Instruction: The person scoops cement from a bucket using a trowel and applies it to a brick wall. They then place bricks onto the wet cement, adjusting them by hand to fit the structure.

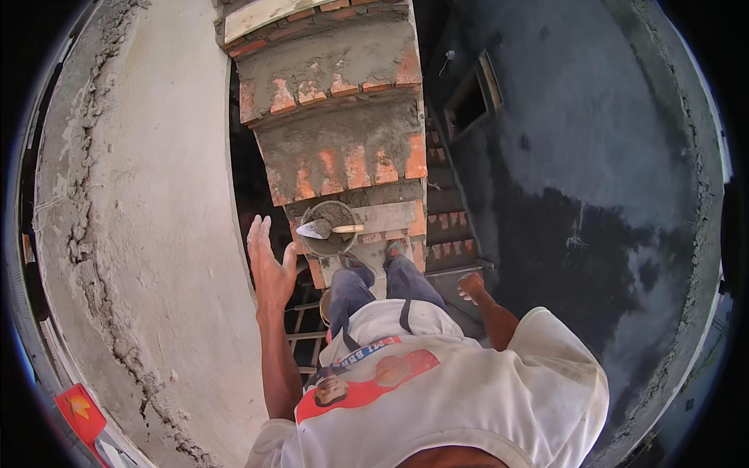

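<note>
Left hand (273, 269) is raised at the left, fingers extended, thumb apart, nothing in it; it sits left of and slightly nearer than the bucket (328, 255), not touching it. Cannot tell if it touches the left wall (172, 195). Right hand (470, 288) is out to the right of the legs, fingers look curled in; cannot tell how tightly or if it holds anything.

Bucket stands just in front of the feet on the brick stairs (343, 148), grey mortar (331, 245) inside. Trowel (337, 229) lies across the bucket top, pointed blade left, pale handle right, handle end at the right rim; some mortar on the blade. Neither hand is on it.

Stairs go up toward the far side: treads smeared with grey mortar, orange brick showing along the near edges. Pale board (269, 15) lies across the far end. Left wall is pale plaster with a rough crumbly edge. Right wall (593, 156) is grey with dark patches, a framed opening (470, 101) in it. Lower brick steps (449, 222) show between stairs and right wall.
</note>
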The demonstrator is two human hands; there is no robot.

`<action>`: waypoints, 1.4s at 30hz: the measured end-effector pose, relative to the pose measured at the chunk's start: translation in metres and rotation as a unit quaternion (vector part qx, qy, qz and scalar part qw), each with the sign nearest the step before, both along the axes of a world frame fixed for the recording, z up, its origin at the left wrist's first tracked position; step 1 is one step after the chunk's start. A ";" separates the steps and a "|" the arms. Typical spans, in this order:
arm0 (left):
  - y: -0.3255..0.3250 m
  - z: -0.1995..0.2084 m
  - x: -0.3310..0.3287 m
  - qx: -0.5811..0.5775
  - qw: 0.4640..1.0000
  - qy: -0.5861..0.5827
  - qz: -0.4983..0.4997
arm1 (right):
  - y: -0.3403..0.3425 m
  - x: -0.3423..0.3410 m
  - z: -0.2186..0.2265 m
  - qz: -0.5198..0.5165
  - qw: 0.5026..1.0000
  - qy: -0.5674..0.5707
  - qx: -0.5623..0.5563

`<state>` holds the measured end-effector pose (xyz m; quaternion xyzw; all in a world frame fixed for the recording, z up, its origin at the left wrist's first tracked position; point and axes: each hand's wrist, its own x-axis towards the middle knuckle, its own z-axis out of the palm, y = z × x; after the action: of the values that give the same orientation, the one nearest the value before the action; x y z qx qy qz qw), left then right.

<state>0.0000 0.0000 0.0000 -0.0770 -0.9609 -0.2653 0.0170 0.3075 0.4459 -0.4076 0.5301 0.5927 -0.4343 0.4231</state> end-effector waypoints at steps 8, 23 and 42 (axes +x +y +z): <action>-0.013 -0.276 0.022 -0.012 0.929 -0.369 0.025 | -0.048 -0.114 0.001 -0.105 0.984 0.137 -0.047; 0.089 -0.343 -0.479 -0.093 0.957 0.206 -0.179 | 0.006 -0.420 -0.174 -0.547 0.790 0.274 -0.043; 0.150 -0.400 -0.546 -0.072 0.982 0.174 -0.014 | -0.022 -0.512 0.084 -0.389 0.746 0.537 -0.058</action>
<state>-0.5457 0.1497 -0.4000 -0.1361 -0.9588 -0.1778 0.1750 -0.2044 0.4241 -0.3237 0.3680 0.4376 -0.8082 -0.1410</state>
